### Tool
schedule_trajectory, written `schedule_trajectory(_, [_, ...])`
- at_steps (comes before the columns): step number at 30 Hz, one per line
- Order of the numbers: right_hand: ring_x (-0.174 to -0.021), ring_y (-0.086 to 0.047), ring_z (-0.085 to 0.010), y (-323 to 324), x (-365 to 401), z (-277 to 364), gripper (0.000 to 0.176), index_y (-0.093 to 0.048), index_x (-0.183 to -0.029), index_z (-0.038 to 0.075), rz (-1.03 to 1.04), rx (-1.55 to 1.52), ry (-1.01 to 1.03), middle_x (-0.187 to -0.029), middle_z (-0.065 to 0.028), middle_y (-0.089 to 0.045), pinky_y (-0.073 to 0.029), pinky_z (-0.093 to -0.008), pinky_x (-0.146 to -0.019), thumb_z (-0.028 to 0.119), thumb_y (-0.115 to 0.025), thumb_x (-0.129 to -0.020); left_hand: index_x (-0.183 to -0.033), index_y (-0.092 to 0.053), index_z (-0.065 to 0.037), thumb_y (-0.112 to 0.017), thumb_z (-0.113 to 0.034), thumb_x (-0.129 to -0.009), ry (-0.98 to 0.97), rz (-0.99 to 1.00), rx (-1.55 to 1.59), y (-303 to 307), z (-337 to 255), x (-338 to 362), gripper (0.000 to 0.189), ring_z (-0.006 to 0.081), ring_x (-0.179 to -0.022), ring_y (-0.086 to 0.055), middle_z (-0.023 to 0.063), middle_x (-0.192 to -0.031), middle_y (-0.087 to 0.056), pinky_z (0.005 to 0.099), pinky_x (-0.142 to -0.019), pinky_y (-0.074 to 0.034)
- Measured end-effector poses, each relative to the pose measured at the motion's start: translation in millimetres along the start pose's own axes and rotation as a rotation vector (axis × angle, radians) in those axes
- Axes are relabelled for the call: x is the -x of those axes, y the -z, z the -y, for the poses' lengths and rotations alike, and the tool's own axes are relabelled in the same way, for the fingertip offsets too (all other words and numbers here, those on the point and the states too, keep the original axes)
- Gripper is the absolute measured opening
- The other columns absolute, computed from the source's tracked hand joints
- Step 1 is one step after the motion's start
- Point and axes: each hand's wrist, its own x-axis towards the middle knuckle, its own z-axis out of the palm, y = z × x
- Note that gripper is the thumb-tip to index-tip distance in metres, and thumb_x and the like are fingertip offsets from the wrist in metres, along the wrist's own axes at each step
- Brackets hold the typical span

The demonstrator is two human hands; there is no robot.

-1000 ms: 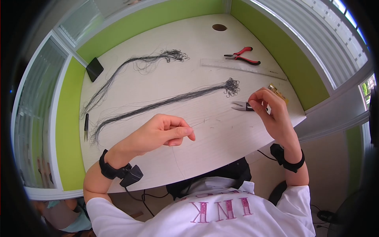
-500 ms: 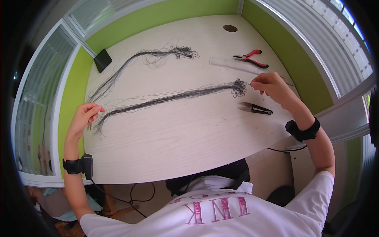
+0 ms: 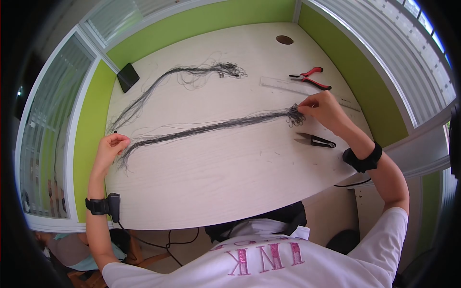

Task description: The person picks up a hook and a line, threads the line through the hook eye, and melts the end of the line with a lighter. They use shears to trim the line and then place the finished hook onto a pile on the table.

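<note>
A long bundle of thin dark lines (image 3: 213, 126) lies stretched across the table between my two hands. Its right end gathers into a cluster of small curved hooks (image 3: 295, 117); the left end frays out. My left hand (image 3: 108, 152) is closed in a pinch beside the frayed end, and whatever sits between its fingertips is too fine to make out. At the hook cluster, my right hand (image 3: 324, 113) is pinched over the upper hooks, its fingertips seemingly on one hook. Farther back lies a second, looser bundle of hooked lines (image 3: 161, 80).
Black-handled thread snips (image 3: 321, 141) lie just below my right hand. Red-handled pliers (image 3: 314, 79) and a clear ruler (image 3: 283, 86) are behind it. A black block (image 3: 127, 78) stands at the left partition. Cut bits are scattered on the pale table (image 3: 216, 187).
My right hand has moved left, from just beside the hook cluster to over it. My left hand keeps its pinch by the frayed end. The whole view has shifted slightly.
</note>
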Motion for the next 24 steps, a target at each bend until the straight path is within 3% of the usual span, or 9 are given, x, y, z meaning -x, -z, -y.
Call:
schedule_trajectory(4, [-0.058,-0.048,-0.0122,0,2,5,0.016,-0.068,-0.082,-0.001,-0.022,0.005,-0.015,-0.062,-0.0075,-0.056,-0.039,-0.0270,-0.054,0.012,-0.066,-0.073,-0.086,-0.062,-0.001,-0.065,-0.008,-0.078,0.010,-0.009,-0.005,1,2,0,0.011,0.0052,-0.066,-0.051,-0.0001,-0.074,-0.059,0.0184,-0.058,-0.040])
schedule_trajectory(6, [-0.060,-0.053,-0.0153,2,1,5,0.017,-0.068,-0.087,-0.001,0.002,0.055,-0.002,-0.070,-0.0118,-0.063,-0.044,-0.0296,-0.056,0.009,-0.063,-0.073,-0.086,-0.062,-0.001,-0.065,-0.008,-0.077,0.007,-0.009,0.012,0,-2,3,0.012,0.0058,-0.068,-0.052,0.0006,-0.075,-0.060,0.0188,-0.061,-0.041])
schedule_trajectory(10, [-0.057,-0.051,-0.0148,3,2,2,0.017,-0.068,-0.085,-0.001,0.002,0.083,0.031,-0.068,-0.0116,-0.062,-0.043,-0.0293,-0.054,0.010,-0.064,-0.073,-0.087,-0.062,0.000,-0.067,-0.008,-0.076,-0.013,-0.011,0.044,0,-2,6,0.015,0.0076,-0.070,-0.054,0.0022,-0.077,-0.061,0.0201,-0.065,-0.043])
schedule_trajectory(12, [-0.056,-0.045,-0.0104,5,3,4,0.013,-0.067,-0.080,-0.001,-0.026,0.057,0.042,-0.060,-0.0060,-0.056,-0.038,-0.0264,-0.052,0.010,-0.065,-0.074,-0.087,-0.062,0.000,-0.067,-0.008,-0.076,-0.015,-0.008,0.016,2,-4,7,0.014,0.0075,-0.071,-0.054,0.0017,-0.078,-0.060,0.0205,-0.065,-0.043])
schedule_trajectory(14, [-0.056,-0.048,-0.0124,9,3,4,0.013,-0.067,-0.080,-0.001,-0.033,0.073,0.052,-0.063,-0.0079,-0.058,-0.040,-0.0276,-0.052,0.009,-0.065,-0.073,-0.088,-0.062,-0.001,-0.066,-0.008,-0.076,-0.019,-0.002,-0.012,3,-4,7,0.014,0.0074,-0.073,-0.053,0.0012,-0.079,-0.060,0.0210,-0.066,-0.042])
schedule_trajectory(19, [-0.057,-0.052,-0.0149,24,-1,19,0.010,-0.066,-0.076,-0.001,0.018,0.083,-0.075,-0.067,-0.0090,-0.061,-0.042,-0.0281,-0.053,0.009,-0.065,-0.072,-0.085,-0.062,-0.002,-0.066,-0.011,-0.077,-0.122,-0.211,-0.222,1,-14,6,0.012,0.0090,-0.080,-0.053,0.0029,-0.088,-0.060,0.0223,-0.070,-0.042])
schedule_trajectory(21, [-0.059,-0.054,-0.0163,28,-6,19,0.011,-0.065,-0.075,0.000,-0.019,0.115,0.077,-0.068,-0.0086,-0.062,-0.043,-0.0287,-0.056,0.011,-0.065,-0.073,-0.085,-0.062,-0.002,-0.065,-0.011,-0.079,-0.185,-0.242,-0.185,-5,-18,3,0.012,0.0094,-0.081,-0.053,0.0037,-0.091,-0.060,0.0220,-0.071,-0.042])
schedule_trajectory(24, [-0.063,-0.057,-0.0178,31,-18,36,0.011,-0.065,-0.075,0.000,-0.021,0.216,0.147,-0.070,-0.0090,-0.063,-0.045,-0.0304,-0.058,0.012,-0.065,-0.073,-0.085,-0.062,-0.001,-0.061,-0.012,-0.082,-0.302,-0.248,-0.093,-23,-40,5,0.012,0.0099,-0.082,-0.054,0.0053,-0.096,-0.059,0.0220,-0.072,-0.042])
